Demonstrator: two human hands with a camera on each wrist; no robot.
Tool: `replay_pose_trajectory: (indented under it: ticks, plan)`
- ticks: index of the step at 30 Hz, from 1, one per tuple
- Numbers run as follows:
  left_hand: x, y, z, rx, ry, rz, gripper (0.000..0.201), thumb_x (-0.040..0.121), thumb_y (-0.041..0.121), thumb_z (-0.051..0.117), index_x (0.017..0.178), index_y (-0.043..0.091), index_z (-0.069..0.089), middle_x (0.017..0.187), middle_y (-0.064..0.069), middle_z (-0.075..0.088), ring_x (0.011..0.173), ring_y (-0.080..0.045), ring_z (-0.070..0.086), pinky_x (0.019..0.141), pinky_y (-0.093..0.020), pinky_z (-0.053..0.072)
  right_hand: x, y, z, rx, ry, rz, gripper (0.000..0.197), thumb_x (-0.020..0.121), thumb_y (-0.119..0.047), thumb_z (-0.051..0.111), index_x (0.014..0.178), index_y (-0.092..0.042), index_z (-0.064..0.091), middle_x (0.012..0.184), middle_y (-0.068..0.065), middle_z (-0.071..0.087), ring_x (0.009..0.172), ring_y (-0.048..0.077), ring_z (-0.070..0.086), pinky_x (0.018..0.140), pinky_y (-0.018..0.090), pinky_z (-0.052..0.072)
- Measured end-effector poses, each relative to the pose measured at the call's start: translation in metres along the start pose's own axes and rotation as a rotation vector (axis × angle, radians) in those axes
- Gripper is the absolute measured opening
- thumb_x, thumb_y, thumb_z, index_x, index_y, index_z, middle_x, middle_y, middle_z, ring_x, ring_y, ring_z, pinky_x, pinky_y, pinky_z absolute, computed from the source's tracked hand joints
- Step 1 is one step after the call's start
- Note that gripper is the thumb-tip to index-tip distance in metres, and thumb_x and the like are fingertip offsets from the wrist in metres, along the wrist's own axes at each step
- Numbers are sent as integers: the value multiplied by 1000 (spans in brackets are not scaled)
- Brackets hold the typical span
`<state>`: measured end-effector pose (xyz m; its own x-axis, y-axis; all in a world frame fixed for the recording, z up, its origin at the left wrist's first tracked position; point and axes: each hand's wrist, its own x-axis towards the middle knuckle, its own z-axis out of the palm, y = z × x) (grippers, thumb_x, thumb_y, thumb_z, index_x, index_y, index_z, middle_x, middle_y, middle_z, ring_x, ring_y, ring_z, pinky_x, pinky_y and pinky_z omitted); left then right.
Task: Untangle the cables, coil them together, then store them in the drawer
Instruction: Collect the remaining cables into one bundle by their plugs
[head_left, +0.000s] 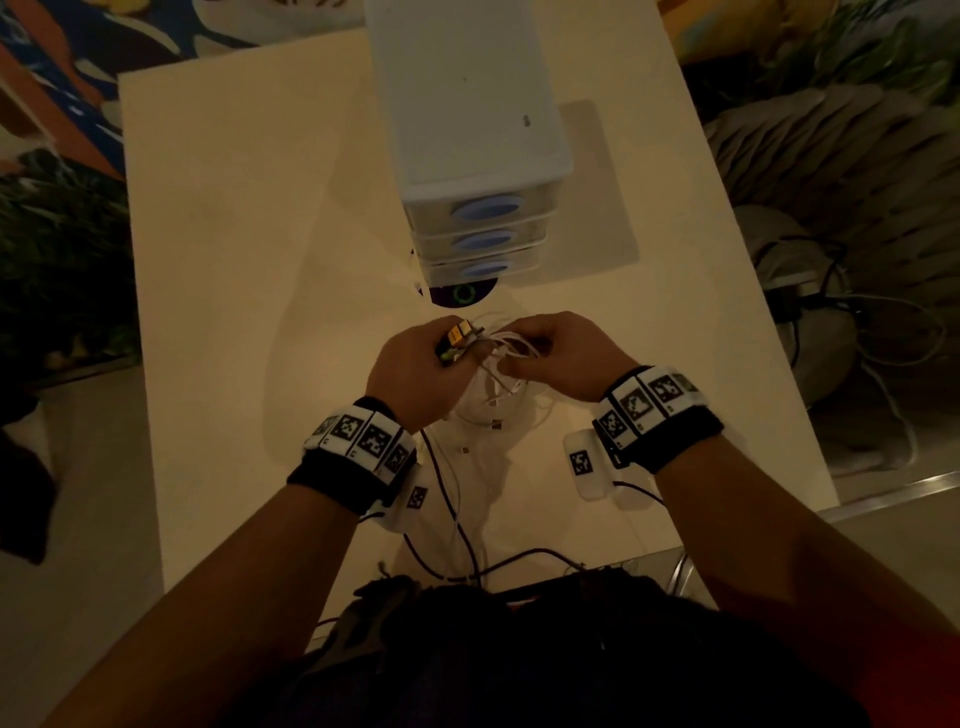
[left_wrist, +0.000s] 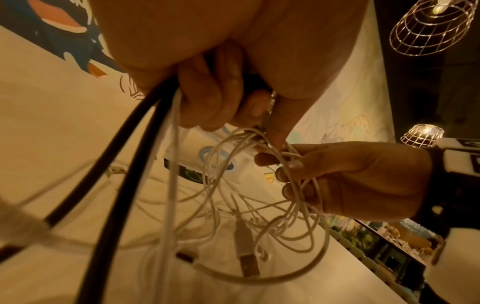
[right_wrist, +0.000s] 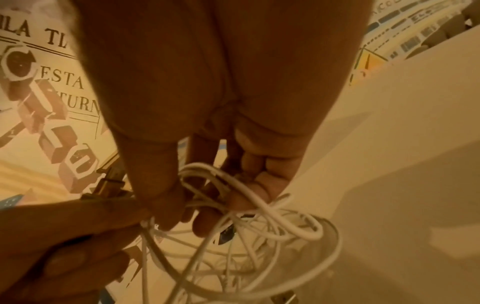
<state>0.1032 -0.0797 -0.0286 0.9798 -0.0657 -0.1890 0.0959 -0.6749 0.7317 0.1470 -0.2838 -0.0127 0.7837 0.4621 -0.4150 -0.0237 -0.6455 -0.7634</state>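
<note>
Both hands are engaged on the cables (head_left: 498, 358), which hang between them above the table (head_left: 234, 260), near its front middle. Left hand (head_left: 415, 371) is closed around a bundle of plug ends (head_left: 460, 335) and, per the left wrist view, a thick black cable (left_wrist: 111, 185) plus white strands running down out of its fist. Right hand (head_left: 563, 358) pinches several thin white loops (left_wrist: 298, 185) with curled fingers (left_wrist: 285, 174); the right wrist view shows the loops passing over its fingertips.

Relation of note: the drawers (head_left: 485, 236) stand straight ahead of the hands, beyond them on the table, fronts facing the person, roughly on the midline. The unit's long axis runs away from the person. Neither hand is plainly nearer; the unit sits slightly right of the left hand's plugs, so the right hand may have the shorter reach.

All three drawer fronts appear closed.

Assessment: the cables are not yet coiled. Loose loops droop below the hands, a USB plug (left_wrist: 246, 261) dangles free, and the tail trails back toward the person's body. Untangling is judged to be in progress. A drawer cannot be opened without freeing one hand, and the hanging loops could snag on the way forward.
</note>
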Motion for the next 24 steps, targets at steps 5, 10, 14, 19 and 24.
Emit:
replay_pose_trajectory:
  ticks: [5, 10, 14, 19, 24]
  plan:
    - [-2, 4, -1, 25, -28, -11, 27, 99, 39, 58, 81, 23, 47, 60, 2, 48, 58, -14, 49, 56, -38, 38, -9, 5, 5, 123, 128, 2, 43, 82, -39, 80, 122, -38, 66, 92, -9, 71, 81, 6, 65, 82, 24, 49]
    - [-5, 8, -5, 0, -32, -40, 33, 100, 39, 56, 75, 28, 38, 57, 3, 42, 54, -13, 44, 55, -38, 35, -18, 13, 6, 120, 330, -67, 16, 87, -36, 77, 99, -28, 71, 97, -11, 76, 91, 4, 71, 86, 33, 57]
    - [-11, 14, -4, 7, -31, -13, 32, 101, 40, 54, 76, 29, 37, 57, 2, 41, 52, -13, 44, 54, -39, 36, -21, 22, 8, -60, 611, -345, 12, 85, -27, 81, 95, -21, 81, 96, -1, 70, 93, 18, 63, 83, 37, 52]
    - [-10, 6, -8, 4, 49, -52, 25, 102, 39, 52, 82, 27, 43, 62, 2, 46, 57, -11, 46, 56, -37, 34, -31, 22, 0, 181, 588, -234, 6, 92, -19, 73, 96, -20, 77, 90, -7, 73, 78, 11, 71, 76, 37, 58]
    - [-16, -4, -12, 7, 13, -2, 9, 97, 34, 63, 101, 27, 67, 88, 10, 70, 86, -19, 65, 80, -35, 50, -28, 32, -3, 567, 561, 18, 6, 97, -15, 65, 93, -19, 65, 91, 4, 75, 80, 24, 76, 85, 47, 60]
